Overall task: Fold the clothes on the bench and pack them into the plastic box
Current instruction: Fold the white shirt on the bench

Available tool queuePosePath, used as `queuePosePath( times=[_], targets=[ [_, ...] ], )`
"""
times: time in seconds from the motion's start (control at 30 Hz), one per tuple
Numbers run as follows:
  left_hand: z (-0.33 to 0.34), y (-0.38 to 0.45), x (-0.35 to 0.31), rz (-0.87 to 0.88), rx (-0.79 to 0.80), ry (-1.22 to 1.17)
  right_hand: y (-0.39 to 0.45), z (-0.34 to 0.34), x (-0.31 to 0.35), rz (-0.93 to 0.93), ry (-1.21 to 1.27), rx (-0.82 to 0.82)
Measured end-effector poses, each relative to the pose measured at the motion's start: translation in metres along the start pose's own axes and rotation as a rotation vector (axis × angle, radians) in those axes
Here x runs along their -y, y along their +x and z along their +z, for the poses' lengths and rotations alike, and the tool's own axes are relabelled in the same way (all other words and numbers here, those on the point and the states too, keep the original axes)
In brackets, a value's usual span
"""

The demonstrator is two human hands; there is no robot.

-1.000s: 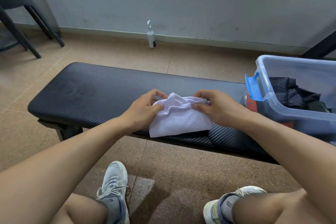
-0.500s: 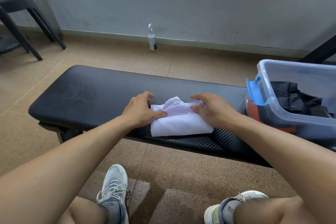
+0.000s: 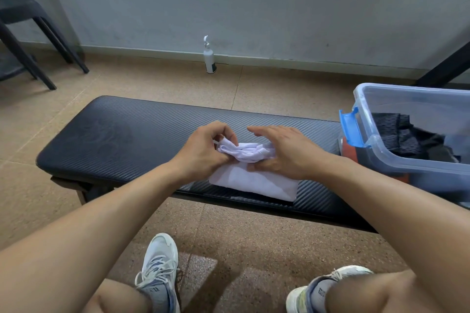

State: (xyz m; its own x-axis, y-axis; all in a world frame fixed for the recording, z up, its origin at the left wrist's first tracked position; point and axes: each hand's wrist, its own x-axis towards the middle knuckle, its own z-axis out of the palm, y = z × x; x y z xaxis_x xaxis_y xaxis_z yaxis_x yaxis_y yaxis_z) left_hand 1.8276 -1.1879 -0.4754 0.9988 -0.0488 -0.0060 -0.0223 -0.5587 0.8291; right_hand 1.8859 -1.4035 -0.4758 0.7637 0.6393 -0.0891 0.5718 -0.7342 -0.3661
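Note:
A folded white garment (image 3: 254, 180) lies near the front edge of the black padded bench (image 3: 122, 134). My left hand (image 3: 203, 152) pinches the bunched far edge of the garment between thumb and curled fingers. My right hand (image 3: 284, 150) hovers over the same bunched edge, fingers fairly straight, thumb touching the cloth. The clear plastic box (image 3: 417, 160) with a blue latch (image 3: 352, 127) stands at the bench's right end and holds dark folded clothes (image 3: 404, 137).
A white pump bottle (image 3: 209, 57) stands on the floor by the wall behind the bench. A black chair (image 3: 30, 38) is at the far left. My two shoes rest on the tiled floor below the bench.
The garment's far edge has been lifted and bunched toward me. My left hand went from pressing flat to pinching the cloth, and my right hand rose slightly above it.

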Motion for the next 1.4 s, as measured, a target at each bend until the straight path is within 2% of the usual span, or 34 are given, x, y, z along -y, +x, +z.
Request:
queuePosePath(
  times=[0.1,0.23,0.33,0.47,0.53,0.6,0.7,0.77,0.87,1.07,1.27,1.4],
  targets=[
    [-0.001,-0.003,-0.006,0.075,-0.033,-0.029,-0.003,0.002,-0.001,-0.032,0.125,-0.040],
    [-0.007,-0.002,-0.008,0.083,-0.040,-0.120,-0.006,-0.001,0.003,-0.045,0.183,-0.132],
    [-0.014,-0.001,-0.006,0.037,0.017,-0.128,-0.010,-0.005,0.006,-0.055,0.218,-0.164],
    [-0.013,0.003,-0.001,-0.132,0.082,-0.311,-0.016,-0.012,0.013,0.046,0.598,-0.156],
    [-0.009,0.006,0.001,-0.224,0.094,-0.479,-0.018,-0.012,0.013,0.128,0.829,-0.089],
    [-0.005,0.007,0.001,-0.237,0.046,-0.553,-0.021,-0.012,0.013,0.194,0.969,0.030],
    [-0.003,0.004,-0.006,-0.167,-0.072,-0.396,-0.021,-0.007,0.012,0.185,0.844,0.041],
    [-0.002,0.001,-0.013,-0.072,-0.064,-0.284,-0.019,-0.007,0.012,0.152,0.775,-0.016],
    [-0.003,0.001,-0.017,-0.020,-0.012,-0.228,-0.015,-0.008,0.009,0.088,0.751,-0.083],
    [0.006,0.003,-0.005,-0.199,0.257,-0.405,-0.010,-0.002,-0.004,0.163,0.959,-0.143],
    [0.013,0.013,0.011,-0.153,0.080,-0.393,-0.010,-0.001,-0.009,0.092,0.846,-0.147],
    [0.010,0.016,0.010,-0.039,0.050,-0.351,-0.001,0.007,-0.012,0.114,0.721,-0.213]
  ],
)
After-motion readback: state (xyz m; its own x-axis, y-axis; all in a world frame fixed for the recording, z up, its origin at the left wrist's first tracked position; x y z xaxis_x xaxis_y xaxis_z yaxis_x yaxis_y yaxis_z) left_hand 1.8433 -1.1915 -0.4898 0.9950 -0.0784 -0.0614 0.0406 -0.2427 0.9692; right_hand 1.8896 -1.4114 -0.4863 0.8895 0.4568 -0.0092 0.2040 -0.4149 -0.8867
